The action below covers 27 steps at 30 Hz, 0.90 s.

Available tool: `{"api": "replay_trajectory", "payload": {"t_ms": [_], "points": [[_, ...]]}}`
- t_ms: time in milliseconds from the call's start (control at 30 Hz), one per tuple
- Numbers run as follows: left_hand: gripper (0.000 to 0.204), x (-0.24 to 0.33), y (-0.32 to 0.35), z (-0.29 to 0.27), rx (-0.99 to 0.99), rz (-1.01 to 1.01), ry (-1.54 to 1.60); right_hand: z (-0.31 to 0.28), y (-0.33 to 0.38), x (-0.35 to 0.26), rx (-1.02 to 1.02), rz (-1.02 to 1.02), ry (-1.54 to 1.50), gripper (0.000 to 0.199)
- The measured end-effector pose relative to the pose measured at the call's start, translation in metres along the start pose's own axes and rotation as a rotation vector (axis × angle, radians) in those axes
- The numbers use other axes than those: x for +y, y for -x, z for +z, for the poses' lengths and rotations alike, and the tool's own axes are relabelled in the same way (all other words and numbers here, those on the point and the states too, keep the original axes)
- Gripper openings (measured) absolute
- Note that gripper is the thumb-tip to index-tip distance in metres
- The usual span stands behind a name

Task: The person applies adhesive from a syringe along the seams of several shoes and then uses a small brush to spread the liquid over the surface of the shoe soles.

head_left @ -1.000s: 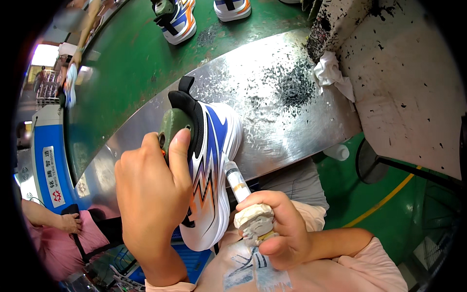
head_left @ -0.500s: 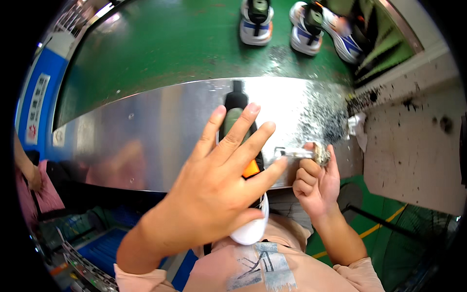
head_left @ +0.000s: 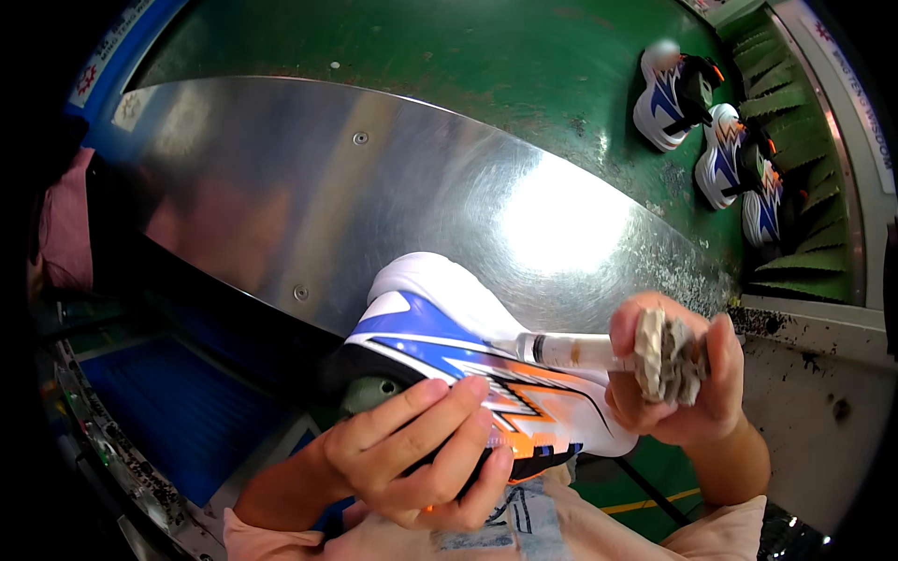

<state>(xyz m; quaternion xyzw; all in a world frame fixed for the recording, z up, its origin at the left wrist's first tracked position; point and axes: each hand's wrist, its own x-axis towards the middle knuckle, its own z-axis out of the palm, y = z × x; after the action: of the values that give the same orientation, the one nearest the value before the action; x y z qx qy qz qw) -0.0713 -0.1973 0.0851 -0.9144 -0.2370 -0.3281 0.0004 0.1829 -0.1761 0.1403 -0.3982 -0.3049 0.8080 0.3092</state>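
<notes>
A white sneaker (head_left: 412,323) with blue and orange side panels lies turned on its side near my body, sole edge facing away. My left hand (head_left: 416,453) is closed around its upper by the collar and laces. In my right hand (head_left: 687,416) is a clear syringe (head_left: 575,351), its plunger end covered by a lumpy grey-white wad (head_left: 669,360). The syringe's narrow tip points left, at the seam between upper and white midsole; whether it touches cannot be made out. Amber-coloured liquid shows in the barrel.
A shiny metal ledge (head_left: 402,187) runs before me, with a green surface (head_left: 524,56) beyond. Several similar sneakers (head_left: 720,154) stand there at far right, beside green hanging strips (head_left: 809,140). A pale, stained panel (head_left: 795,374) stands at right. Another person's pink sleeve (head_left: 65,224) shows at far left.
The sneaker has been turned from pointing at me onto its side. My left hand has gone from spread above it to gripping it. The syringe has come close to the midsole seam. The view has swung.
</notes>
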Motion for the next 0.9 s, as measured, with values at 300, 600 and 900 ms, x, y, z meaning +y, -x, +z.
{"api": "replay_trajectory", "payload": {"t_ms": [300, 600, 900], "points": [[0.025, 0.007, 0.015, -0.002, -0.052, -0.002, -0.041, 0.007, 0.034, 0.003, 0.118, 0.090, 0.049, 0.094], [0.033, 0.027, 0.039, 0.006, -0.044, -0.111, -0.211, -0.001, 0.074, 0.007, 0.184, 0.075, 0.158, 0.091], [0.034, 0.030, 0.044, 0.010, -0.026, -0.106, -0.255, -0.010, 0.131, 0.040, 0.275, -0.079, 0.053, 0.087]]}}
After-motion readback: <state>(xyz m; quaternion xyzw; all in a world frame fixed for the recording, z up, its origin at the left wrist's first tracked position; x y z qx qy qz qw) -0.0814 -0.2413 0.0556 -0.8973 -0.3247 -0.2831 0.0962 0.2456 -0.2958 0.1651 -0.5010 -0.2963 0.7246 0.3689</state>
